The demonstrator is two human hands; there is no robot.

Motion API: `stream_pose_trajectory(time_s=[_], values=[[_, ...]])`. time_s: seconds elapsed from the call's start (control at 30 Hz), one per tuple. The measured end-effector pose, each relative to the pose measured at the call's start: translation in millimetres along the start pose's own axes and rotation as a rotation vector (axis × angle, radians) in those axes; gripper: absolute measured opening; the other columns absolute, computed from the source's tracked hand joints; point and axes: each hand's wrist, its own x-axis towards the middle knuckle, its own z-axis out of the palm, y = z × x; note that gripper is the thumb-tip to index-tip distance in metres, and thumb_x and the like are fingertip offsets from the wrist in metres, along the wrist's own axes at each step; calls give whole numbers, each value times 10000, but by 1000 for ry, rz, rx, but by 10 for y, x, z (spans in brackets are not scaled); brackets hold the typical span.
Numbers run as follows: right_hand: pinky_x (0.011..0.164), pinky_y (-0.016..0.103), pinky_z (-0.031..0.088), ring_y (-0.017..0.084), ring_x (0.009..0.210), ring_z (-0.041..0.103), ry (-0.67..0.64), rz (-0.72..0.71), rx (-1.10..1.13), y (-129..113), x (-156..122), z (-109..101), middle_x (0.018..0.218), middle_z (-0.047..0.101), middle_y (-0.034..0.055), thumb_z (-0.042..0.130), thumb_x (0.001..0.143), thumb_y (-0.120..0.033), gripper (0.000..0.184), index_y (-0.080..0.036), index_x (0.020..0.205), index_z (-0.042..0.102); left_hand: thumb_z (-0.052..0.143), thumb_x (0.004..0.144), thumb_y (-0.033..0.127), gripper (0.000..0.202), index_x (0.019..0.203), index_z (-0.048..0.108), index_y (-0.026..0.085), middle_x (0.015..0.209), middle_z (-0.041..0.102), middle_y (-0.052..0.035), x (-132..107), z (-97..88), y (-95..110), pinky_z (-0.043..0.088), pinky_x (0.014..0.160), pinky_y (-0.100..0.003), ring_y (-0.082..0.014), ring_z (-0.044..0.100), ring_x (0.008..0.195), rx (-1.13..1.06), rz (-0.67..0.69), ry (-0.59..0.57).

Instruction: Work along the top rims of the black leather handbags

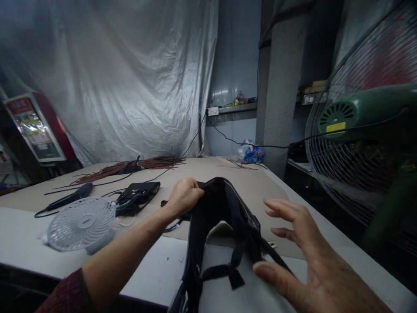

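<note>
A black bag (213, 208) with a pale lining or filling stands at the near edge of the table, its mouth toward me. My left hand (186, 194) is closed on the far left part of its rim. Black strips (230, 271) tied in a bow hang over the pale part (216, 256). To the right of the bag, my right hand (302, 248) is open, fingers spread, thumb close to the pale part; whether it touches cannot be made out. A small metal-coloured piece (272, 244) lies behind, on the table.
A small white fan (83, 224) stands at the left, near a dark handheld tool (70, 195) and a black flat case (138, 195). Brown cords (130, 167) lie at the back, a plastic bag (250, 152) at back right. A large green fan (355, 113) stands right of the table (146, 269).
</note>
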Motion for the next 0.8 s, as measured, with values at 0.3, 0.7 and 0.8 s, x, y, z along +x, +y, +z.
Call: stream_pose_trajectory(time_s=[0.3,0.7,0.8], values=[[862,439,545,299,1108,567,-73,277,112,444,125,351,1325,457,139,549,798,-516,620,-231,1317,366,693,602,261,523,1093,536,172,1115,561,-85,77,-16,72,458,720,-295,-223,571,915,333,276,17],[848,319,525,250,1033,627,-241,500,371,484,275,192,1219,608,108,529,783,-460,498,-185,1198,505,602,688,145,175,851,654,185,927,595,-40,408,185,286,476,743,-284,-175,572,811,212,601,-18],[821,319,520,244,994,636,-245,479,381,532,281,173,1160,641,91,535,794,-453,498,-185,1213,513,608,678,141,150,810,668,180,917,602,-37,378,187,261,474,725,-266,-165,576,799,166,590,2]])
